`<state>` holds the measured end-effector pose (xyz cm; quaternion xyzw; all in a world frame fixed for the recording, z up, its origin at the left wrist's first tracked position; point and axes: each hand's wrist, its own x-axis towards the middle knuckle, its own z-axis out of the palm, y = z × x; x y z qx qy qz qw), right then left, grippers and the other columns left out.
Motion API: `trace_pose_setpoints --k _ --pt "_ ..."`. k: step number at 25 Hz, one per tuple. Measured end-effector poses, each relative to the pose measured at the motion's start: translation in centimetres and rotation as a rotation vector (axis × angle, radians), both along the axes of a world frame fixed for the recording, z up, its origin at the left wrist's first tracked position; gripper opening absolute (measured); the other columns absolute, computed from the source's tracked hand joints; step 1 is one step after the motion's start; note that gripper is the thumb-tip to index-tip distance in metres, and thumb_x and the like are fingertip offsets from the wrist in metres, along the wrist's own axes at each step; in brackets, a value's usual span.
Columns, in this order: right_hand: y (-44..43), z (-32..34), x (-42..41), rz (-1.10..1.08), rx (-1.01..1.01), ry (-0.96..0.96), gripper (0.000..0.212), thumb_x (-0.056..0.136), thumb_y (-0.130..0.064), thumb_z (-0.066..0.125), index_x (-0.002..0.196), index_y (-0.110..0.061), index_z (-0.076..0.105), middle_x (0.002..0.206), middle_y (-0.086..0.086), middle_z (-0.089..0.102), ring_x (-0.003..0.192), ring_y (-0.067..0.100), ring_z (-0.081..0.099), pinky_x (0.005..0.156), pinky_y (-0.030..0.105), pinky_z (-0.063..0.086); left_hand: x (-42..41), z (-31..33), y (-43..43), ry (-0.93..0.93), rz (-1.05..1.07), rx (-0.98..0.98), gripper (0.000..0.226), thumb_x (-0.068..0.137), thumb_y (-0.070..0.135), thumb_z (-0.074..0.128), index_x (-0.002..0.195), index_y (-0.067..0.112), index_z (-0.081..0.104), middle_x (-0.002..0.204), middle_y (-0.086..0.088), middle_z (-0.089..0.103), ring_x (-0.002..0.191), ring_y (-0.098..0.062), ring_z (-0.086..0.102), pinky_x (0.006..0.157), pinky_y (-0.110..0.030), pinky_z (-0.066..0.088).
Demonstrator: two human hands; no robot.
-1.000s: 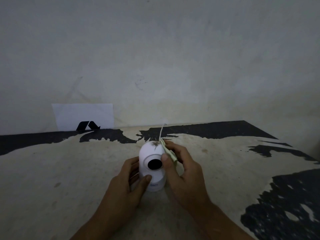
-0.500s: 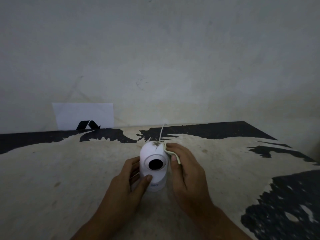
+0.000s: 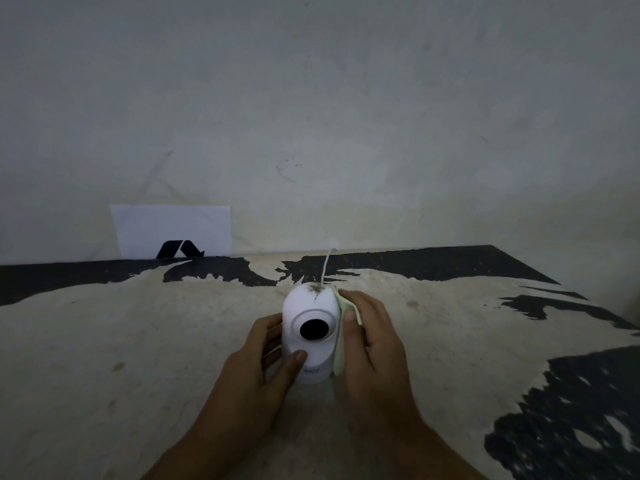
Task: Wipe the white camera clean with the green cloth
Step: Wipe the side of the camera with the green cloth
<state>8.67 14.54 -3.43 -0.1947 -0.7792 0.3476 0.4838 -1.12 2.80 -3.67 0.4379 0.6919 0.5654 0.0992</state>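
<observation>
The white camera (image 3: 309,308) stands upright on the worn table, its round black lens facing me and a dark smudge of dirt on its top. My left hand (image 3: 256,372) grips its base from the left, thumb across the front. My right hand (image 3: 372,344) presses the pale green cloth (image 3: 341,344) flat against the camera's right side; only the cloth's edge shows between palm and camera. A thin white cable (image 3: 327,263) runs from behind the camera toward the wall.
The table (image 3: 138,341) is beige with black peeled patches at the back and right. A white sheet with a black mark (image 3: 171,230) leans against the grey wall at the back left.
My right hand with the cloth has slid from the camera's upper right edge down along its right side. The left hand and the camera have stayed put.
</observation>
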Motion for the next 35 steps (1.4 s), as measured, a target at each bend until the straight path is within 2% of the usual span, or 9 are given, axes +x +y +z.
trace_pose_setpoints --k 4,9,14,19,22,25,27,30,35 --pt "0.6 0.7 0.1 0.157 -0.296 -0.015 0.030 0.102 -0.024 0.037 0.122 -0.024 0.059 0.117 -0.009 0.065 0.111 0.005 0.059 0.095 0.026 0.050 -0.2 -0.2 0.0 0.008 -0.004 0.016 0.048 0.076 0.040 0.060 0.119 0.041 0.038 0.108 0.036 0.050 0.100 0.025 0.048 0.072 0.004 0.041" --pt "0.3 1.2 0.2 0.221 -0.108 0.034 0.036 0.097 -0.025 0.035 0.126 -0.022 0.057 0.125 -0.015 0.061 0.118 -0.004 0.053 0.098 0.012 0.042 -0.3 -0.3 0.1 0.009 0.003 0.012 0.052 0.074 0.043 0.059 0.122 0.038 0.040 0.108 0.033 0.052 0.102 0.023 0.048 0.072 0.003 0.042" --pt "1.1 1.3 -0.2 0.285 -0.198 0.052 0.034 0.099 -0.025 0.034 0.121 -0.024 0.059 0.116 -0.014 0.066 0.111 0.001 0.059 0.095 0.023 0.048 -0.3 -0.4 0.2 0.006 0.000 0.014 0.054 0.074 0.042 0.059 0.125 0.035 0.040 0.111 0.033 0.052 0.104 0.022 0.047 0.073 0.002 0.042" --pt "0.8 1.3 -0.2 0.267 -0.114 0.027 0.038 0.098 -0.028 0.032 0.127 -0.020 0.056 0.127 -0.010 0.061 0.119 -0.001 0.053 0.100 0.016 0.043 -0.2 -0.3 0.2 0.015 0.003 0.012 0.054 0.074 0.043 0.059 0.124 0.036 0.039 0.109 0.035 0.050 0.100 0.025 0.048 0.072 0.003 0.042" --pt "1.1 1.1 -0.6 0.290 -0.214 -0.004 0.032 0.103 -0.025 0.033 0.121 -0.029 0.058 0.118 -0.016 0.065 0.111 -0.004 0.057 0.093 0.013 0.046 -0.3 -0.4 0.2 0.022 0.009 0.017 0.055 0.073 0.044 0.058 0.125 0.035 0.040 0.110 0.033 0.052 0.104 0.022 0.047 0.073 0.002 0.042" --pt "1.4 0.9 -0.6 0.320 -0.340 0.005 0.033 0.103 -0.021 0.032 0.113 -0.033 0.062 0.109 -0.014 0.069 0.105 0.002 0.062 0.089 0.021 0.050 -0.2 -0.3 0.2 0.032 0.010 0.024 0.056 0.073 0.043 0.059 0.125 0.034 0.040 0.110 0.034 0.050 0.103 0.022 0.047 0.074 0.003 0.042" --pt "1.2 1.2 -0.4 0.302 -0.268 0.029 0.032 0.103 -0.024 0.032 0.119 -0.026 0.061 0.115 -0.013 0.067 0.110 0.002 0.059 0.094 0.022 0.049 -0.3 -0.4 0.2 0.027 0.007 0.027 0.054 0.074 0.042 0.059 0.124 0.034 0.041 0.112 0.032 0.052 0.104 0.020 0.048 0.075 0.002 0.042" --pt "1.0 1.5 -0.4 0.295 -0.166 0.028 0.038 0.098 -0.031 0.031 0.125 -0.023 0.057 0.125 -0.015 0.062 0.118 -0.002 0.053 0.099 0.014 0.043 -0.4 -0.5 0.2 0.017 0.000 0.024 0.055 0.074 0.042 0.059 0.126 0.033 0.041 0.116 0.028 0.054 0.109 0.015 0.048 0.077 0.000 0.043" --pt "1.7 1.0 -1.1 0.354 -0.358 0.003 0.033 0.102 -0.031 0.032 0.117 -0.031 0.061 0.116 -0.010 0.066 0.112 0.008 0.059 0.095 0.030 0.048 -0.2 -0.5 0.3 0.035 0.024 0.024 0.058 0.072 0.044 0.059 0.126 0.032 0.041 0.113 0.031 0.052 0.105 0.022 0.046 0.074 0.004 0.041"
